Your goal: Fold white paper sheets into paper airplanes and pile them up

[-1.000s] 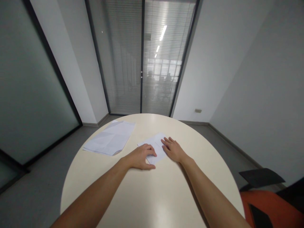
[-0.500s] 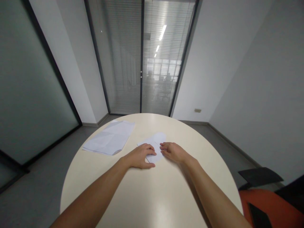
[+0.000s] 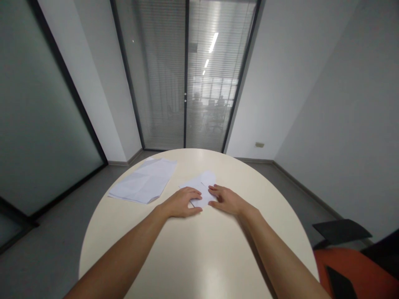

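A small folded sheet of white paper [image 3: 204,189] lies on the round cream table [image 3: 187,249], with a dark crease or edge line across it. My left hand [image 3: 183,202] rests at its left and near edge, fingers over the paper and thumb apart from them. From the right, my right hand [image 3: 226,199] lays its fingertips on the paper's right side, thumb spread toward the near corner. Neither hand closes round anything. Part of the paper is hidden under the fingers.
A stack of larger creased white sheets [image 3: 145,180] lies at the table's far left. An orange chair [image 3: 358,270] with black armrests stands at the lower right. Beyond the table is a glass partition with blinds [image 3: 165,104].
The folded paper and both hands have shifted slightly away from me. My right thumb has spread further from its fingers. The stack of sheets has stayed put.
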`<state>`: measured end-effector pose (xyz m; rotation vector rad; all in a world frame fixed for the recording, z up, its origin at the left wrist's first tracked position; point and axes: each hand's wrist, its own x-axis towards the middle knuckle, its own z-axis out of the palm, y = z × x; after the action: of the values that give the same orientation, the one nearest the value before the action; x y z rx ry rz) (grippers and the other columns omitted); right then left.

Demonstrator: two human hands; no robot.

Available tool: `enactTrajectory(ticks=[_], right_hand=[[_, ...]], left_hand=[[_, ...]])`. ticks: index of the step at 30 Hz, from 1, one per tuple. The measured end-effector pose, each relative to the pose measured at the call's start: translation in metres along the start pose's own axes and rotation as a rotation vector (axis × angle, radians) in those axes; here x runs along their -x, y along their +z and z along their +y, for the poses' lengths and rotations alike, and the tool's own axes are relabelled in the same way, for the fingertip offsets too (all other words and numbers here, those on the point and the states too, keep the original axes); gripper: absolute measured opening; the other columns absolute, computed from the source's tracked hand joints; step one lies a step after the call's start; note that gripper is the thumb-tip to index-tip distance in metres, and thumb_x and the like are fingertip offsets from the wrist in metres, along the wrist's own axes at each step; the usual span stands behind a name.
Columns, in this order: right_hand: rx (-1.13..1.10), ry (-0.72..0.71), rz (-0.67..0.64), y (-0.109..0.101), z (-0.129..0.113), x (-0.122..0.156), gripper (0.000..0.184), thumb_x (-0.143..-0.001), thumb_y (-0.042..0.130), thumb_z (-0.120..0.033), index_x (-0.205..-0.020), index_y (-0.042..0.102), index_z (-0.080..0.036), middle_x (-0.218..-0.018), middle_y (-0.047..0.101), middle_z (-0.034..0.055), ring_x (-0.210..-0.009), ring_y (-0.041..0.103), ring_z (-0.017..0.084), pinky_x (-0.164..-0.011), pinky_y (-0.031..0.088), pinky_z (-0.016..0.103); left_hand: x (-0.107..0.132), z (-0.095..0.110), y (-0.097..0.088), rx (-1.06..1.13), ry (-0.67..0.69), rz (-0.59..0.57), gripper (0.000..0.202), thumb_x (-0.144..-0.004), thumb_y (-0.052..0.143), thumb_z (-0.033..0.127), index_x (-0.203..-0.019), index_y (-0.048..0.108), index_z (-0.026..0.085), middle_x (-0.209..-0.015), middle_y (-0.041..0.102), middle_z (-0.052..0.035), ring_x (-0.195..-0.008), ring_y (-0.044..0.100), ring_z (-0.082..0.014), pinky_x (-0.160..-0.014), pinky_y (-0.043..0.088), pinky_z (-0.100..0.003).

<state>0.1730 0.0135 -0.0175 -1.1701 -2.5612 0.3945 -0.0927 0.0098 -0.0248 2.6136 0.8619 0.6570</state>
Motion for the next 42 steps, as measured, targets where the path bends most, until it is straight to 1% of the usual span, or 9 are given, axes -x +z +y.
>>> enactTrajectory(ticks=[5,10,13,19,25,29,33,38,42], right_hand=[[-0.064,0.021,0.004,0.0,0.003,0.0,0.051,-0.096,0.051,-0.055,-0.126,0.069,-0.019,-0.147,0.053,0.0113,-0.141,0.044,0.03,-0.12,0.032,0.047],[-0.089,0.045,0.008,-0.002,0.003,0.0,0.052,-0.101,0.037,-0.054,-0.123,0.071,-0.021,-0.144,0.057,0.0089,-0.139,0.047,0.026,-0.12,0.032,0.044],[-0.097,0.05,0.023,-0.001,0.004,0.0,0.05,-0.102,0.037,-0.052,-0.121,0.071,-0.021,-0.141,0.06,0.0085,-0.138,0.049,0.026,-0.117,0.035,0.043],[-0.112,0.074,0.062,-0.001,0.003,-0.002,0.041,-0.1,0.045,-0.045,-0.12,0.071,-0.02,-0.13,0.068,0.0107,-0.125,0.059,0.029,-0.108,0.044,0.042],[-0.096,0.089,0.075,-0.006,-0.004,-0.001,0.034,-0.096,0.052,-0.041,-0.11,0.074,-0.02,-0.108,0.075,0.0103,-0.099,0.068,0.027,-0.09,0.051,0.038],[-0.118,0.119,0.076,-0.003,-0.004,-0.002,0.032,-0.091,0.059,-0.039,-0.113,0.073,-0.02,-0.106,0.075,0.0093,-0.087,0.068,0.023,-0.081,0.052,0.034],[-0.136,0.121,0.086,0.002,-0.003,-0.004,0.034,-0.085,0.068,-0.033,-0.116,0.072,-0.02,-0.113,0.073,0.0091,-0.09,0.067,0.023,-0.083,0.052,0.034],[-0.108,0.1,0.081,0.004,-0.003,-0.004,0.039,-0.086,0.067,-0.033,-0.123,0.069,-0.02,-0.113,0.072,0.0102,-0.087,0.066,0.022,-0.082,0.052,0.035],[-0.067,0.023,0.073,0.006,-0.001,-0.003,0.045,-0.09,0.063,-0.038,-0.132,0.065,-0.021,-0.129,0.065,0.0135,-0.112,0.062,0.028,-0.099,0.048,0.041]], left_hand=[[0.002,-0.003,-0.003,0.022,-0.003,0.021,0.04,-0.083,0.069,0.044,-0.114,0.07,0.02,-0.119,0.072,-0.008,-0.112,0.064,-0.0241,-0.102,0.045,-0.035],[-0.001,-0.012,0.001,0.032,-0.186,0.139,0.025,-0.089,0.061,0.036,-0.103,0.074,0.019,-0.103,0.076,-0.0062,-0.093,0.068,-0.0218,-0.085,0.049,-0.03],[-0.004,-0.016,0.003,0.063,-0.247,0.165,0.024,-0.091,0.056,0.031,-0.1,0.075,0.02,-0.098,0.077,-0.0043,-0.087,0.068,-0.0193,-0.077,0.048,-0.026],[-0.005,-0.015,0.003,-0.001,-0.332,0.186,0.024,-0.093,0.053,0.034,-0.099,0.074,0.022,-0.093,0.076,-0.0027,-0.082,0.068,-0.0182,-0.071,0.046,-0.025],[-0.006,-0.014,0.006,-0.082,-0.411,0.21,0.025,-0.093,0.054,0.035,-0.111,0.069,0.026,-0.098,0.076,-0.0023,-0.087,0.07,-0.0202,-0.076,0.049,-0.028],[-0.006,-0.017,0.009,-0.129,-0.398,0.208,0.03,-0.092,0.058,0.031,-0.12,0.065,0.025,-0.102,0.075,-0.0036,-0.093,0.069,-0.0214,-0.085,0.05,-0.032],[-0.006,-0.02,0.012,-0.139,-0.376,0.207,0.032,-0.089,0.062,0.026,-0.121,0.064,0.023,-0.107,0.073,-0.0053,-0.099,0.067,-0.0227,-0.091,0.05,-0.034],[-0.006,-0.019,0.014,-0.141,-0.358,0.213,0.03,-0.089,0.062,0.023,-0.118,0.064,0.021,-0.111,0.071,-0.0056,-0.104,0.064,-0.0226,-0.095,0.049,-0.036],[-0.007,-0.018,0.013,-0.2,-0.332,0.217,0.024,-0.091,0.059,0.021,-0.114,0.066,0.02,-0.113,0.07,-0.006,-0.107,0.061,-0.023,-0.098,0.047,-0.037]])
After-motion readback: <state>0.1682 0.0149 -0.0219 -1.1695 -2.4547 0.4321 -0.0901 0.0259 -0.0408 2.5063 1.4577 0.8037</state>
